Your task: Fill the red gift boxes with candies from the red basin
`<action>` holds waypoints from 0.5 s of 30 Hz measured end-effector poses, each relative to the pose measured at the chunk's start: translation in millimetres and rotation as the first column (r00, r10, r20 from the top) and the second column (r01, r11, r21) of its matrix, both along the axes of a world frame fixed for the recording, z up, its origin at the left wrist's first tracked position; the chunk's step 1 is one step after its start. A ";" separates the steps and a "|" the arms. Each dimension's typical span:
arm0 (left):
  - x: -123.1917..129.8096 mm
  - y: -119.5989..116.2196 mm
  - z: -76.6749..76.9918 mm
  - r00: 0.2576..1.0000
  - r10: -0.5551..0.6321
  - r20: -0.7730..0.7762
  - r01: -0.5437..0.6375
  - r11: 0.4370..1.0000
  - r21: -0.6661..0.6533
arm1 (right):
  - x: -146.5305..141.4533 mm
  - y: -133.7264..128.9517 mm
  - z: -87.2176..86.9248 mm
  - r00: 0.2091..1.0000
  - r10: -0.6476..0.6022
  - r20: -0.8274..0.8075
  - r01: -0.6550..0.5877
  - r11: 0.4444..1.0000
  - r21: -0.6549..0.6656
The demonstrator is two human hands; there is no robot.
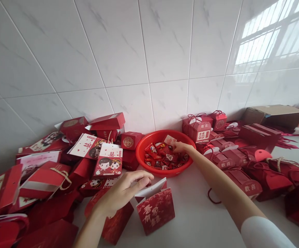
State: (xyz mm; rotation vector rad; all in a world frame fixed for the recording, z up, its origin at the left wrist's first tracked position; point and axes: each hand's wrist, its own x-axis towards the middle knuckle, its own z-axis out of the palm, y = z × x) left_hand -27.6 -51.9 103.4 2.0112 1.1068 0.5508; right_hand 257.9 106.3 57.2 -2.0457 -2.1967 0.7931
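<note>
A round red basin [140,159] holds wrapped candies [162,156], most of them in red wrappers. My right hand [181,147] reaches into its right side, fingers closed at a pale packet [170,140]; whether it grips the packet or something beneath is unclear. In front of the basin an upright red paper box [156,210] with gold characters has its top flaps raised. My left hand [130,189] hovers at the box's upper left, fingers slightly apart and holding nothing visible. Another red box [118,222] sits under my left wrist.
Red gift boxes and bags [46,179] are heaped on the left. More red boxes with cord handles [242,172] crowd the right, with a cardboard box [275,113] behind them. A tiled wall [123,51] rises behind the white table [191,213].
</note>
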 end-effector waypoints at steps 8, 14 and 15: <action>-1.4 7.0 3.7 0.997 -0.078 0.014 0.078 0.997 0.009 | 2.8 0.3 -2.6 0.999 -0.040 -0.002 0.040 0.996 0.078; -1.6 10.0 -0.5 0.997 -0.080 -0.021 0.081 0.997 0.020 | 7.4 3.9 -9.0 0.996 -0.085 0.035 0.079 0.984 0.160; -1.8 10.3 -1.6 0.997 -0.077 -0.031 0.077 0.997 0.019 | 7.7 4.2 -9.9 0.996 -0.072 0.043 0.065 0.986 0.151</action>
